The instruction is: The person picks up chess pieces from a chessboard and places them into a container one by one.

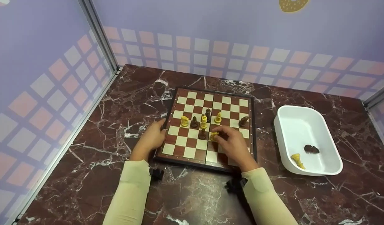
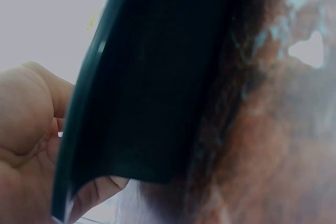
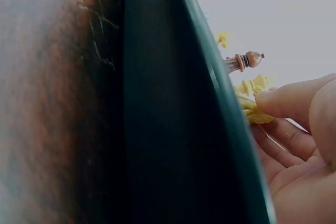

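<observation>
A chessboard with a dark rim lies on the marbled table. My left hand rests at its left edge, thumb and index finger against the rim. Over the near middle squares, my right hand pinches a yellow chess piece between thumb and fingers, close to the board. Just left of those fingers stands a dark piece, with a tall yellow piece behind it. Also upright are a yellow knight, a dark pawn, a yellow bishop and a dark knight.
A white plastic tub stands to the right of the board. Inside lie a yellow piece and a dark piece. Patterned purple panels enclose the table at the back and left.
</observation>
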The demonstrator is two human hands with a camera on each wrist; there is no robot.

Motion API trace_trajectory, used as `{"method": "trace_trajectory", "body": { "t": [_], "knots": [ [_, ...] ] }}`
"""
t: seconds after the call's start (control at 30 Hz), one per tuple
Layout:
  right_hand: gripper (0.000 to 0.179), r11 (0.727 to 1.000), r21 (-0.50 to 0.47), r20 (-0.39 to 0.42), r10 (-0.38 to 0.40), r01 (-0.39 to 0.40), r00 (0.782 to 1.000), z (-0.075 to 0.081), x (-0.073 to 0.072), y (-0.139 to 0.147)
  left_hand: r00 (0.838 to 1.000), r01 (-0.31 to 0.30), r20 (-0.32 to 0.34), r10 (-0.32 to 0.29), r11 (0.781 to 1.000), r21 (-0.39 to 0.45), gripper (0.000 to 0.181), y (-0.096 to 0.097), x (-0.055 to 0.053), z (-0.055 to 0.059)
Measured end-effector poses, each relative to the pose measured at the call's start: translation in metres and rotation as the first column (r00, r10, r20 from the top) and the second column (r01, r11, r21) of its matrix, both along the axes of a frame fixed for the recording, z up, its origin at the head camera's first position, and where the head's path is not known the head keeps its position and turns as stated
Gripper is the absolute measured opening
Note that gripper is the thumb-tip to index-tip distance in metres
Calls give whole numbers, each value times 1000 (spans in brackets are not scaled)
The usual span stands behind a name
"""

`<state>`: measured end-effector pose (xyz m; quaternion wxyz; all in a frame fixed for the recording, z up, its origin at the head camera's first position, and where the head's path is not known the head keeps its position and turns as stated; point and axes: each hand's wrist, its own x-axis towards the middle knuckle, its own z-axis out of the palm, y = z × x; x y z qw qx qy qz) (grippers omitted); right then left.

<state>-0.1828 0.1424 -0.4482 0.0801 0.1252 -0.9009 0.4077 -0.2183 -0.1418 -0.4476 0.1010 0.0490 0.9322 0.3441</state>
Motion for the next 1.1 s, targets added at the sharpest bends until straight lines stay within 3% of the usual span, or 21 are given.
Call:
{"method": "trace_trajectory", "body": {
  "t": [0.2,1.1],
  "knots": [
    [17,1000,3,-13,-16,16,1000,0,-1,0,1000,-12,-26,12,1000,0,51,0,-1,-2],
    [16,984,-163,-41,-76,69,996,20,4,19,1000,-12,17,12,1000,-1,51,-1,0,0]
  ]
}}
